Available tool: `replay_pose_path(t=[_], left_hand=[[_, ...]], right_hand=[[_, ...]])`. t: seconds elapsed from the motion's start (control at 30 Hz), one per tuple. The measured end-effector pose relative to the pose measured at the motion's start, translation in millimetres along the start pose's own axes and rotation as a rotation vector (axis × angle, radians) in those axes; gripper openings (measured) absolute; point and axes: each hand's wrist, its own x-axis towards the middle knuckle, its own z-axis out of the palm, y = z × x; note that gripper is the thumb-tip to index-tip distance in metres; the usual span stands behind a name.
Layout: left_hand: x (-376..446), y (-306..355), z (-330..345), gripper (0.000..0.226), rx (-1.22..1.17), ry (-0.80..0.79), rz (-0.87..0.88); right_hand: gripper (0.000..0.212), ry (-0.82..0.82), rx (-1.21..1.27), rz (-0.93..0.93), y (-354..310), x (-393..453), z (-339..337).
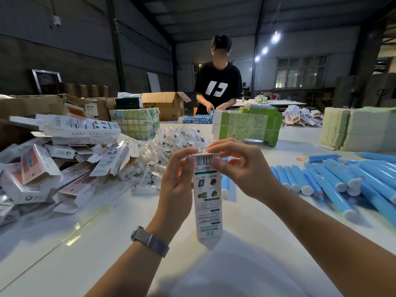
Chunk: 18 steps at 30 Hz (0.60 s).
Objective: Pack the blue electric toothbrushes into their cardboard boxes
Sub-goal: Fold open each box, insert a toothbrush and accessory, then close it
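Bare forearms, no sleeves; grey mesh-band wristwatch [150, 241] on L wrist.

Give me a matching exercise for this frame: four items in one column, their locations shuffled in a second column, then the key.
Items
1. white toothbrush box
2. loose blue electric toothbrushes
3. pile of opened white boxes
4. wristwatch

Locations
A. heaped on the table's left side
B. on the left wrist
C. held upright at centre, its top end pinched by the left hand and right hand
D. lying across the table's right side

Pairs: 1-C, 2-D, 3-A, 4-B
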Motion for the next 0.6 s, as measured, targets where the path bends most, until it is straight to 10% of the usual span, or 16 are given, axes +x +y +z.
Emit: replay_pose_path(t=[0.6], left_hand=[[-0.1,4.6,6.4,0.007,0.054,0.060,0.108]], right_hand=[[0.013,0.020,0.068,0.019,-8.7,2.5,3.0]])
